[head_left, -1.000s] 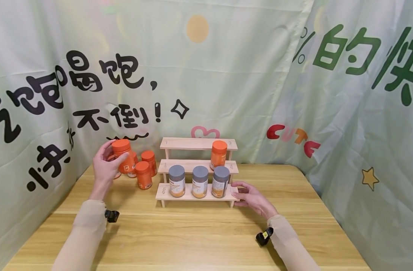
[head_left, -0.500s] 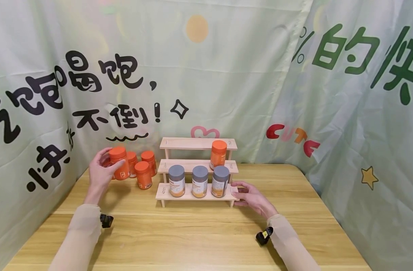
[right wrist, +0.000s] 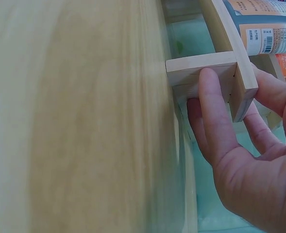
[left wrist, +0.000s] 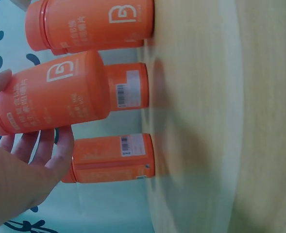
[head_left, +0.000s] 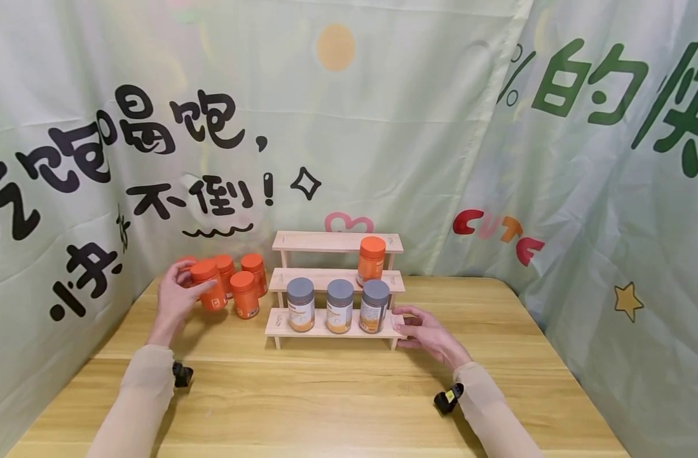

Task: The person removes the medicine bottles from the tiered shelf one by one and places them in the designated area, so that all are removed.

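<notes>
My left hand [head_left: 174, 297] holds an orange jar [head_left: 210, 289] at the left of the table. In the left wrist view the fingers and thumb of that hand [left wrist: 28, 177] curl round the jar [left wrist: 55, 92], which tilts slightly, its base off the tabletop. Several other orange jars [head_left: 245, 296] stand around it. My right hand [head_left: 431, 337] grips the right end of the three-tier wooden rack's lowest shelf [head_left: 326, 333]; in the right wrist view its fingers [right wrist: 210, 97] touch the rack's leg [right wrist: 186, 75].
Three grey-lidded jars [head_left: 339, 307] stand in a row on the lowest shelf. One orange jar [head_left: 372, 261] stands on the middle tier, at its right. A printed curtain [head_left: 406, 146] hangs behind and beside the wooden table [head_left: 326, 407].
My left hand has lowered the orange jar towards the table, first moving a little left, then back right. My right hand has stayed on the rack.
</notes>
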A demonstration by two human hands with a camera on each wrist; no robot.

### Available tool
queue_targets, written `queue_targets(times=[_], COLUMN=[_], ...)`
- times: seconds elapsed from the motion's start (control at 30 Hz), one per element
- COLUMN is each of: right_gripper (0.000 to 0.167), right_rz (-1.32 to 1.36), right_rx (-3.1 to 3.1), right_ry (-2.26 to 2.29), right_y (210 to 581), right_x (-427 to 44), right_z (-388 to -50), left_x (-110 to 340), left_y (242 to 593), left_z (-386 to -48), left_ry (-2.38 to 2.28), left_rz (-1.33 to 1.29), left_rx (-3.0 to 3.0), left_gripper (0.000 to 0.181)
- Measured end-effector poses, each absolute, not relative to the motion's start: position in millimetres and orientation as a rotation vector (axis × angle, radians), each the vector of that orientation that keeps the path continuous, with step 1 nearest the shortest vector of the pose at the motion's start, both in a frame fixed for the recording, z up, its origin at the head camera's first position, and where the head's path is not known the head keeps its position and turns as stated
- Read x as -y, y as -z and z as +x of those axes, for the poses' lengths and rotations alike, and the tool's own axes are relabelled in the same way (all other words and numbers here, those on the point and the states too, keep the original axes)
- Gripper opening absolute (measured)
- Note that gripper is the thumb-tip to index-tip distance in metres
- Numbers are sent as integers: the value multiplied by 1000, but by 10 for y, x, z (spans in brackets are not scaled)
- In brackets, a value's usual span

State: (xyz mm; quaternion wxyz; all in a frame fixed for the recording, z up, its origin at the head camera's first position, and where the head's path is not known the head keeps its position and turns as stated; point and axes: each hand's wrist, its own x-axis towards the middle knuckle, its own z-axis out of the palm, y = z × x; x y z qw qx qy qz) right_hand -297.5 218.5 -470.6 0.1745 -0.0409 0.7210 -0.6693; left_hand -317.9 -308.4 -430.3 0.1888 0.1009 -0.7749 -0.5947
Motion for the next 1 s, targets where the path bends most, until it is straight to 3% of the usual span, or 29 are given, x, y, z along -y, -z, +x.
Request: queue_targets(times=[1.0], right_gripper=[47], right_rz=[-106], right_rx=[-2050], right_ry=[1892], right_y=[4698], right_x=[-2190], right_z=[-2977], left_x=[3195], left_y=[4550], left_z=[-3230], left_ry=[1586], left_rz=[166], left_rx=[2416], left_gripper=[77])
